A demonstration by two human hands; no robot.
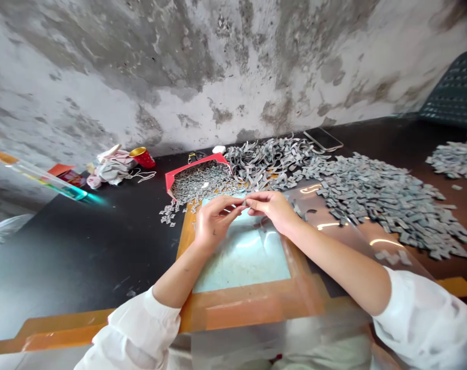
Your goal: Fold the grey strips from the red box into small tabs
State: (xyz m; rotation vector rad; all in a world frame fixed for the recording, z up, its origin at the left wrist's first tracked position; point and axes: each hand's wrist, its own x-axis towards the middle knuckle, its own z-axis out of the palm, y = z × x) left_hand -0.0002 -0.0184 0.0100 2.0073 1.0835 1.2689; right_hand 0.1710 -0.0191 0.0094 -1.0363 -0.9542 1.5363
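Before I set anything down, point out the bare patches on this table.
Largest: the black tabletop left of the red box and left forearm. Smaller: the band beyond the large grey heap, between phone and dark crate. Crowded: the box, and the curled grey strips beside it.

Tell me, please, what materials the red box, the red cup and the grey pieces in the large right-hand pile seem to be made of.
Box: probably thin card, smooth red, with straight folded walls.
Cup: perhaps coated paper, possibly metal; its gold inside shines.
Pieces: matt, maybe rubber or fabric; too small to tell.
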